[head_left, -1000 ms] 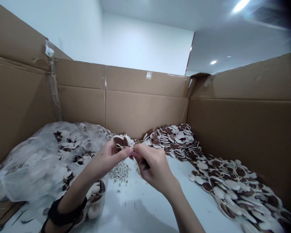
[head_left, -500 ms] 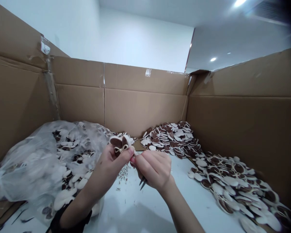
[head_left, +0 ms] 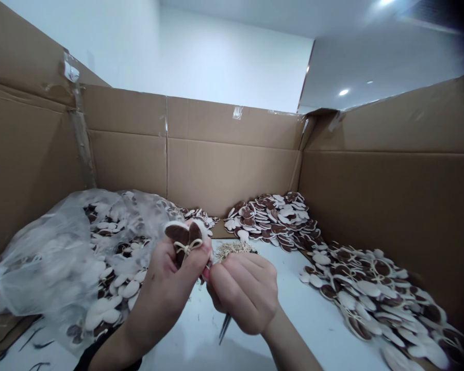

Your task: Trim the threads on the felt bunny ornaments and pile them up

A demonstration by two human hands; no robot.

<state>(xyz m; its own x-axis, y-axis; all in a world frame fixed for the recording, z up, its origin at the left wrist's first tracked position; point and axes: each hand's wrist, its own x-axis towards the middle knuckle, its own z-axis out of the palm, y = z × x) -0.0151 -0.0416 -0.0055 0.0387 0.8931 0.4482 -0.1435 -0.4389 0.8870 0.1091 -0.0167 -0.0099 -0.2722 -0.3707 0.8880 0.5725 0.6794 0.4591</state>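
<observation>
My left hand [head_left: 168,281] is closed around a brown-and-white, bunny-ear-shaped felt piece [head_left: 178,233], its two rounded ears pointing up. A cream string bow [head_left: 187,247] sits on its front beside my thumb. My right hand [head_left: 245,293] is closed in a fist against the piece's right side, the fingertips of both hands meeting there. A thin, dark, two-pronged tool, apparently tweezers [head_left: 225,327], sticks out below my right fist. The lower part of the felt piece and whatever my right fingertips pinch are hidden.
Behind my right hand lies a heap of small cream bits [head_left: 234,248] on the white table [head_left: 201,340]. Similar felt pieces are piled at the back [head_left: 270,219] and along the right [head_left: 371,293]. A clear plastic bag [head_left: 50,268] of them fills the left. Cardboard walls [head_left: 232,170] surround the table.
Both hands have shifted slightly left and down with the felt piece, whose bow now faces me more fully. The cream heap behind my right hand has come into view.
</observation>
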